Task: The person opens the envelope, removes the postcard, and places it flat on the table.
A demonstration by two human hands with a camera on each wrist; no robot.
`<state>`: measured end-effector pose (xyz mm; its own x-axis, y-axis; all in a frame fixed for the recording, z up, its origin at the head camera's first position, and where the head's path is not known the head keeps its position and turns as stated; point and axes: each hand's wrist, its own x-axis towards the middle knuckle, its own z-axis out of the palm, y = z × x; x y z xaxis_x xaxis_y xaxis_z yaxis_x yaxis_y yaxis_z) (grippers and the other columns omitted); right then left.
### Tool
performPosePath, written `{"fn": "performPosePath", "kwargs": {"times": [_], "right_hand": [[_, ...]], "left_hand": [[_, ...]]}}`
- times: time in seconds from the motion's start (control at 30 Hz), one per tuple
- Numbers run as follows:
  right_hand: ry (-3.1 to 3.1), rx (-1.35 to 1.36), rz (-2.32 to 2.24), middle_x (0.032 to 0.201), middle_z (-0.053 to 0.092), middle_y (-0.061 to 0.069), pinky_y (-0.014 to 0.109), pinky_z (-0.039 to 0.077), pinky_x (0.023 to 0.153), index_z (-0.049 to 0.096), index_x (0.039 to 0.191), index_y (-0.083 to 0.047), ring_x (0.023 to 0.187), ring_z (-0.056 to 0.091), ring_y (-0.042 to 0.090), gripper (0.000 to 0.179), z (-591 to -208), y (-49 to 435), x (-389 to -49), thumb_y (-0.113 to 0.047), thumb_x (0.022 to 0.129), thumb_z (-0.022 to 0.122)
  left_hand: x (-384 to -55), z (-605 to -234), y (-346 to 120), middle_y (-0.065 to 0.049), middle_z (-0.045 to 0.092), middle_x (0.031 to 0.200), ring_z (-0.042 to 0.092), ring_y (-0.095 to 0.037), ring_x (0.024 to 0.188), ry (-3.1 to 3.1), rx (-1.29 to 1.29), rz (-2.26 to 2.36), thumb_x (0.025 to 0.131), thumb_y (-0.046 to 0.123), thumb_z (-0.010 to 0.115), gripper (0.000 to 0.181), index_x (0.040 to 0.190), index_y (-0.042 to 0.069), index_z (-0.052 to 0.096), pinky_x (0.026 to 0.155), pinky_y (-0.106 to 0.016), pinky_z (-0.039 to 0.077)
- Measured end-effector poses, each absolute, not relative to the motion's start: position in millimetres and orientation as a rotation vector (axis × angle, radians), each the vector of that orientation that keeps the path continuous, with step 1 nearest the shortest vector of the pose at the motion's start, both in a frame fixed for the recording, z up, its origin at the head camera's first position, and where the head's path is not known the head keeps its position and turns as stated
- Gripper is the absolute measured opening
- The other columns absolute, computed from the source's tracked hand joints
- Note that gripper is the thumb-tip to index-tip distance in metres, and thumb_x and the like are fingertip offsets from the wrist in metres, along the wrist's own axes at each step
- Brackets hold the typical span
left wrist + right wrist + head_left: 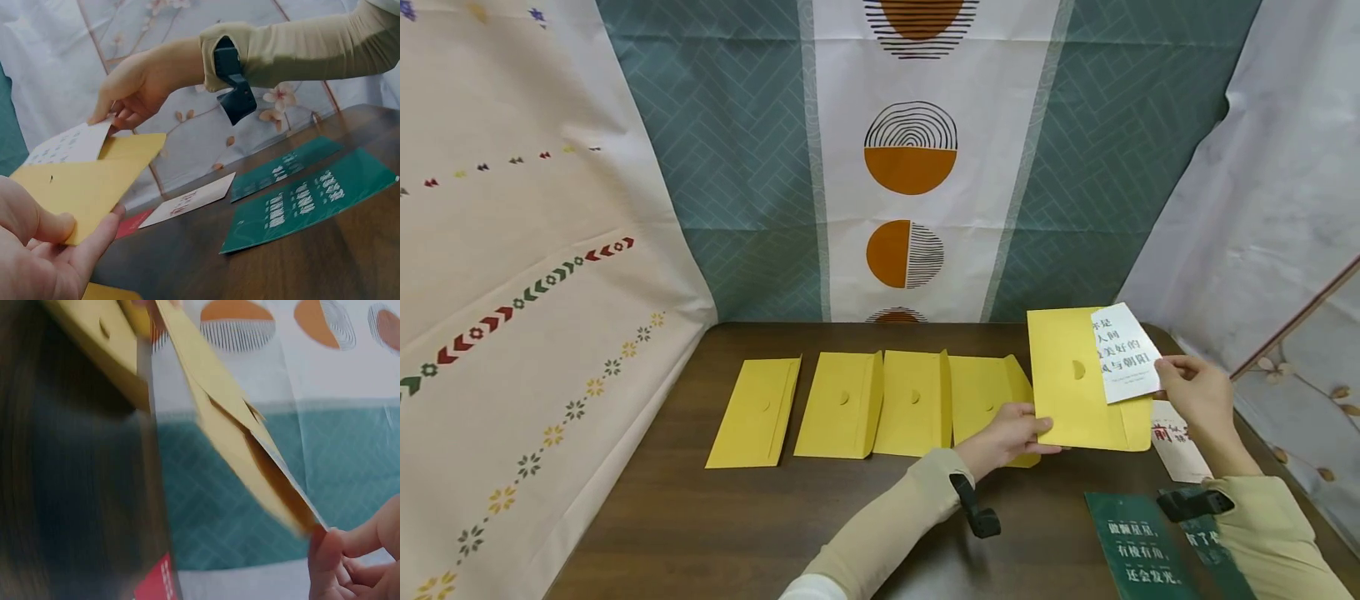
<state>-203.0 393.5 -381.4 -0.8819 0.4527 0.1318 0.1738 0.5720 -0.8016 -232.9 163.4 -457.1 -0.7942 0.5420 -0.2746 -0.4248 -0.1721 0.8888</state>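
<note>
A yellow envelope is raised off the table at the right, its flap side facing right. My left hand pinches its lower left corner, thumb in front and fingers behind. Between thumb and fingers, my right hand grips the right edge of a white card with printed characters. That card lies partly inside the envelope, tilted, with its left part hidden. In the right wrist view the envelope's mouth gapes, and the card's edge runs along one side of it up to the right fingertips.
Several yellow envelopes lie in a row across the table. Right of them are a white card with red characters, a red card and two dark green cards. Patterned cloths hang behind and at the sides.
</note>
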Motion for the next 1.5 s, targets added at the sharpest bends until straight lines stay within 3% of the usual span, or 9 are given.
{"fn": "performPosePath", "kwargs": {"times": [0.17,0.37,0.6,0.73,0.9,1.0,1.13,1.27,1.5], "right_hand": [[-2.327,-0.624,1.213,0.067,0.048,-0.019,0.015,0.047,0.048,0.054,0.127,0.011,0.047,0.052,-0.001,0.047,-380,404,-200,-0.025,0.099,0.043],[-2.247,-0.741,1.159,0.085,0.050,0.002,0.016,0.043,0.042,0.052,0.129,0.009,0.042,0.048,0.000,0.048,-377,409,-199,-0.024,0.098,0.036],[-2.108,-0.768,1.408,0.067,0.049,-0.012,0.018,0.049,0.044,0.054,0.108,-0.009,0.041,0.055,0.004,0.023,-374,411,-197,-0.021,0.099,0.038],[-2.046,-0.742,1.578,0.072,0.050,-0.010,0.017,0.049,0.046,0.050,0.097,-0.021,0.043,0.056,0.007,0.010,-375,413,-194,-0.020,0.099,0.040],[-2.117,-0.751,1.576,0.080,0.049,-0.007,0.017,0.050,0.049,0.049,0.108,-0.014,0.047,0.060,0.007,0.017,-378,417,-191,-0.023,0.100,0.038],[-2.221,-0.745,1.496,0.086,0.047,-0.003,0.017,0.052,0.052,0.045,0.127,0.000,0.050,0.061,0.004,0.038,-382,419,-192,-0.025,0.100,0.034],[-2.343,-0.702,1.415,0.102,0.049,0.015,0.019,0.052,0.052,0.029,0.142,0.015,0.051,0.059,0.001,0.056,-388,423,-193,-0.023,0.101,0.029],[-2.450,-0.685,1.414,0.118,0.043,0.033,0.021,0.054,0.054,0.023,0.141,0.021,0.053,0.059,0.000,0.057,-396,433,-192,-0.017,0.099,0.026],[-2.527,-0.656,1.566,0.122,0.039,0.035,0.024,0.057,0.065,0.022,0.137,0.023,0.064,0.059,0.004,0.054,-416,457,-189,-0.006,0.093,0.029]], "left_hand": [[-228,-453,169,-0.018,0.070,0.106,0.065,-0.046,0.100,1.428,0.110,2.017,0.097,0.000,0.052,0.022,0.115,0.001,0.064,0.083,-0.040,0.055],[-226,-456,173,-0.016,0.068,0.101,0.066,-0.046,0.097,1.408,0.028,2.039,0.096,-0.002,0.051,0.021,0.114,0.001,0.062,0.078,-0.033,0.056],[-221,-464,181,-0.019,0.068,0.113,0.064,-0.047,0.104,1.345,0.055,2.021,0.096,-0.010,0.042,0.034,0.121,0.001,0.062,0.090,-0.042,0.052],[-217,-464,186,-0.018,0.065,0.118,0.062,-0.047,0.110,1.273,0.045,2.016,0.092,-0.016,0.035,0.043,0.125,0.001,0.058,0.096,-0.046,0.048],[-212,-464,188,-0.019,0.064,0.120,0.060,-0.048,0.112,1.234,-0.007,2.006,0.089,-0.020,0.031,0.051,0.130,0.001,0.055,0.098,-0.044,0.047],[-209,-466,189,-0.020,0.065,0.119,0.060,-0.047,0.111,1.258,-0.013,2.009,0.088,-0.021,0.031,0.053,0.129,0.001,0.057,0.098,-0.042,0.048],[-209,-469,194,-0.020,0.066,0.115,0.064,-0.042,0.108,1.291,-0.047,2.043,0.088,-0.021,0.038,0.046,0.124,-0.002,0.059,0.095,-0.041,0.051],[-208,-469,198,-0.023,0.063,0.114,0.064,-0.037,0.109,1.348,-0.125,2.041,0.087,-0.021,0.045,0.042,0.127,-0.011,0.051,0.096,-0.039,0.051],[-206,-466,196,-0.026,0.059,0.114,0.061,-0.036,0.114,1.454,-0.125,1.986,0.089,-0.015,0.051,0.043,0.131,-0.015,0.043,0.099,-0.042,0.049]]}}
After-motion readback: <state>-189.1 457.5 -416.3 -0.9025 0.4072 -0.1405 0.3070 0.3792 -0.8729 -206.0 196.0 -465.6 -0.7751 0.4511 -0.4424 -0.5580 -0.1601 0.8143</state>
